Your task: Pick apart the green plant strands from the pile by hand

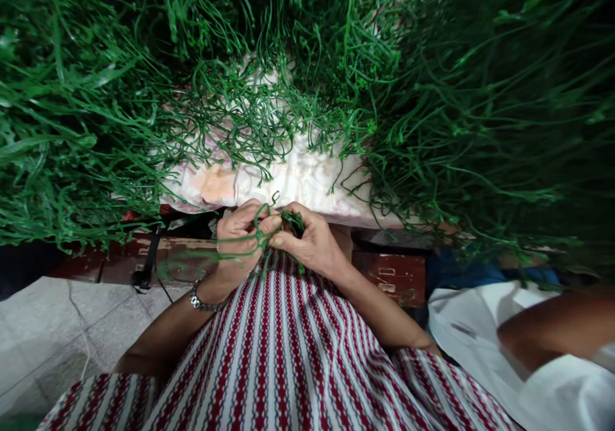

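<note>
Both hands are together at the table's near edge, in front of a striped garment. My left hand (240, 239), with a metal watch at its wrist, pinches thin green artificial-looking plant stems (259, 234) between thumb and fingers. Touching it at the thumbs, my right hand (314, 242) is closed on a small bunch of the same green stems (293, 221). Loose ends stick out above and below the fingers, and some on the left are blurred. The fingers partly hide where the pieces meet.
Large tangled heaps of green stems (72, 117) cover the table's left, back and right. A pale floral cloth (298, 175) shows between them. Below the edge is a brown wooden drawer front (391, 274). Another person's arm (557, 322) is close on the right.
</note>
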The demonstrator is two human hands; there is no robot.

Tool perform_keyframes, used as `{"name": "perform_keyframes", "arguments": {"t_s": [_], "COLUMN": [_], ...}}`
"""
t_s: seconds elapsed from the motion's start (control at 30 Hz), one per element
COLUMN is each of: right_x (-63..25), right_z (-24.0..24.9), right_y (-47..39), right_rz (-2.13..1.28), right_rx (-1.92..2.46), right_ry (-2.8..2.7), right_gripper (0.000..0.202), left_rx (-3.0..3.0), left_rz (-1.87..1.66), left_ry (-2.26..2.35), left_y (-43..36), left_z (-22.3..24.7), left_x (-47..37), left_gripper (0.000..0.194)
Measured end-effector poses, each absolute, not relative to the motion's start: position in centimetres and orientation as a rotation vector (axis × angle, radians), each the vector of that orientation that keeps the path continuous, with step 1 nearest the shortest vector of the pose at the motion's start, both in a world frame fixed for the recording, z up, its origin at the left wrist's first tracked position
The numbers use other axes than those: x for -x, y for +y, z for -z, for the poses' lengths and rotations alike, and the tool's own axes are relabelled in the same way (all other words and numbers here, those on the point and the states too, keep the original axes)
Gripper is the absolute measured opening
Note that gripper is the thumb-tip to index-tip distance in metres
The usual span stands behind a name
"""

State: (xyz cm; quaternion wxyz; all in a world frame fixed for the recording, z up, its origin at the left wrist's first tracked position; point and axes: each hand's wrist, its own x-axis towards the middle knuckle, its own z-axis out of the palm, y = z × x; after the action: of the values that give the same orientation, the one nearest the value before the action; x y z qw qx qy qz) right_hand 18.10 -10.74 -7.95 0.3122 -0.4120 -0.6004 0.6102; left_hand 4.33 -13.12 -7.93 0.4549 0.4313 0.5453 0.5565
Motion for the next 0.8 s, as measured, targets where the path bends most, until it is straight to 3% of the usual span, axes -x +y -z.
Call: {"name": "perform_keyframes", "arguments": {"t_s": [0.23, 0.43, 0.8], "right_x": [-18.5, -18.3, -18.1], "right_z": [8.7, 9.0, 8.9], "right_y": [-10.5, -10.5, -10.9], "right_rz": [-2.006, -2.152, -2.407], "right_rx": [0.798, 0.749, 0.762], "right_ry": [-1.212, -0.997, -0.576], "right_gripper": [0.040, 0.038, 0.047], "left_rx": [-1.410, -1.736, -2.214], "left_rz": [-1.293, -1.442, -1.403], "left_ry": [1.385, 1.365, 1.233], "left_y": [-12.8, -12.9, -12.6], "left_z": [6.8, 7.2, 7.4], "left_x": [-4.0, -4.5, -4.0], "left_gripper": [0.008, 0.013, 0.028]}}
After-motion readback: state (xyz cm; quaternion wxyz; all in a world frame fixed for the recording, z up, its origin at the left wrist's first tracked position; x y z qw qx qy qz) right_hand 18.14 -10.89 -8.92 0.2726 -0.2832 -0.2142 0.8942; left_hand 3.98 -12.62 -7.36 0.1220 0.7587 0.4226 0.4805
